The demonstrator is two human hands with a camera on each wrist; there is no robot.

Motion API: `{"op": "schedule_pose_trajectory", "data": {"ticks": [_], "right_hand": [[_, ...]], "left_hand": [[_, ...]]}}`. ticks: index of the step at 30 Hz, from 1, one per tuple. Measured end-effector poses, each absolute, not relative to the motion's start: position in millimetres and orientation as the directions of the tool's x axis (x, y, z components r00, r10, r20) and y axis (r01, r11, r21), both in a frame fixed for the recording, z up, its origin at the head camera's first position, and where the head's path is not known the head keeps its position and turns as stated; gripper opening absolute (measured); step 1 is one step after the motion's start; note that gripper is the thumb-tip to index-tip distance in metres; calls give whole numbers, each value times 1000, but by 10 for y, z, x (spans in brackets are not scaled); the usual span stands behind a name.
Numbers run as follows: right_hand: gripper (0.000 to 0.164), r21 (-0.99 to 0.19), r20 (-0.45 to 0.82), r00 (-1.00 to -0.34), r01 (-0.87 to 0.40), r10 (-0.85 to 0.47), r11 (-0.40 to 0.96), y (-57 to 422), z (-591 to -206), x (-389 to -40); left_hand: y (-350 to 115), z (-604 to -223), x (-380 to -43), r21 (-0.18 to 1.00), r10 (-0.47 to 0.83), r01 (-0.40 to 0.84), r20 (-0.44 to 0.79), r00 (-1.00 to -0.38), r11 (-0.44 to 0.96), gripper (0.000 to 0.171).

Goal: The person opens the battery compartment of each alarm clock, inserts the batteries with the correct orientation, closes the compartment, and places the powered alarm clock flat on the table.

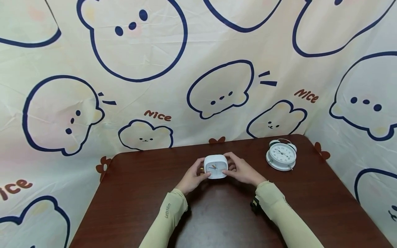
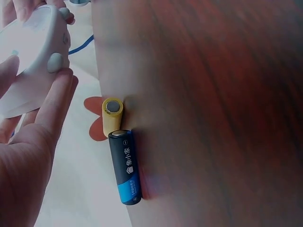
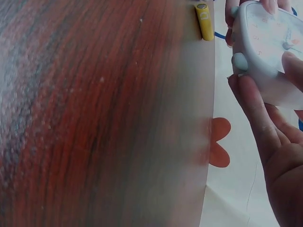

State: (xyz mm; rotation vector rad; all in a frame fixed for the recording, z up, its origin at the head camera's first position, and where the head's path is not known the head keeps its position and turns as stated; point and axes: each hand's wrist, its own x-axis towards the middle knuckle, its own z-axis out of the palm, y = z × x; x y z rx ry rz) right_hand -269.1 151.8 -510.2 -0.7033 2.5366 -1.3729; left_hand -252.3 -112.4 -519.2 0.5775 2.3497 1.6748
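Observation:
A small white alarm clock [image 1: 216,158] with rounded corners is held between both hands, its dial facing the head camera. My left hand [image 1: 190,179] grips its left side, thumb at the front lower corner. On the opposite side my right hand [image 1: 245,171] does the same, thumb over the dial's edge. Small rounded feet [image 2: 55,62] stick out of the clock's underside in the left wrist view. Past the left hand, a yellow battery [image 2: 112,124] and a black-and-blue battery [image 2: 124,165] lie on the table, end to end.
A round white twin-bell alarm clock [image 1: 282,155] stands at the back right of the dark brown wooden table [image 1: 149,172]. Behind the table and along its sides hangs a cream cloth [image 1: 167,96] printed with blue-outlined bears.

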Motion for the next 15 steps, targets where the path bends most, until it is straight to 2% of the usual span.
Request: {"op": "schedule_pose_trajectory", "data": {"ticks": [15], "right_hand": [[56,-820,76,-871,-332,-486,466,1525,-5093,-2694]], "left_hand": [[-1111,-5220,-2523,930,412,205,65,-909,306,55]]}}
